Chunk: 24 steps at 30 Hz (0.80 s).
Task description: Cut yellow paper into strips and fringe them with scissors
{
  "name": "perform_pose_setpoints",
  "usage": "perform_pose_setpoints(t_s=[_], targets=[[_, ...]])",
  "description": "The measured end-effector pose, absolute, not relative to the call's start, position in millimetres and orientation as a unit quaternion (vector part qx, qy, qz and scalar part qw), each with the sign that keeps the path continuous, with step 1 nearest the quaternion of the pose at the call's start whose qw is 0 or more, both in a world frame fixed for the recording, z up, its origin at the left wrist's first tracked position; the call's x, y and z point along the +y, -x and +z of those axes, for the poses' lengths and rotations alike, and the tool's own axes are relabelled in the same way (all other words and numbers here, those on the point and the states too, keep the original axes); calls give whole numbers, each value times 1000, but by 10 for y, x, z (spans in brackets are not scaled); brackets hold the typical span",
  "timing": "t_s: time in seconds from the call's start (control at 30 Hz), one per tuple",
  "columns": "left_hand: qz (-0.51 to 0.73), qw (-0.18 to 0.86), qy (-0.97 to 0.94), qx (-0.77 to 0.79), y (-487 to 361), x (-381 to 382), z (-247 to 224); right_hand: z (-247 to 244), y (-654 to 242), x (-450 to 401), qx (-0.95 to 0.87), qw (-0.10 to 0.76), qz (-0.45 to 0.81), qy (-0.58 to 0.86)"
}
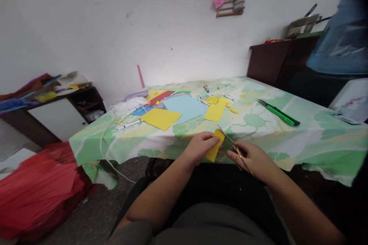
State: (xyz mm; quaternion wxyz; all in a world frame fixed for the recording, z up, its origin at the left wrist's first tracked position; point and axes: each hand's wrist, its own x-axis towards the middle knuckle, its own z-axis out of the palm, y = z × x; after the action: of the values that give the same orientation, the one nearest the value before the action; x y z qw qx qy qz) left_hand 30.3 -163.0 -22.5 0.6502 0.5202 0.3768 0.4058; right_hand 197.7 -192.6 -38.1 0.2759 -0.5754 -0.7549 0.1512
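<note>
My left hand (201,147) pinches a small yellow paper piece (214,151), held tilted at the table's near edge. Gold-handled scissors (236,147) are in my right hand (254,159), their blades pointing up and left beside the paper's upper right corner. Whether the blades touch the paper, I cannot tell. Just beyond my hands lies a yellow paper strip (215,110), close to a heap of yellow scraps (214,100). Farther left, a larger yellow sheet (161,118) overlaps a light blue sheet (186,108).
A green utility knife (280,115) lies on the right of the patterned tablecloth (254,122). White string (129,104), pens and coloured paper cover the table's left part. A red plastic bag (43,191) stands on the floor at left. A blue water bottle (342,42) is at far right.
</note>
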Motion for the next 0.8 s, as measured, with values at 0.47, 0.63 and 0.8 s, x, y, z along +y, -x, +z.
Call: perform_pose_setpoints(t_s=[0.47,0.63,0.8], targets=[[466,680,-464,325,-315,-1799,-315,-302,-2056,-2089,-800,142,126,570],[447,705,-450,317,-280,-1810,-385,-316,-2046,-2104,-797,127,105,582],[454,690,-452,337,-272,-1876,-350,-300,-2022,-2132,-795,123,97,587]])
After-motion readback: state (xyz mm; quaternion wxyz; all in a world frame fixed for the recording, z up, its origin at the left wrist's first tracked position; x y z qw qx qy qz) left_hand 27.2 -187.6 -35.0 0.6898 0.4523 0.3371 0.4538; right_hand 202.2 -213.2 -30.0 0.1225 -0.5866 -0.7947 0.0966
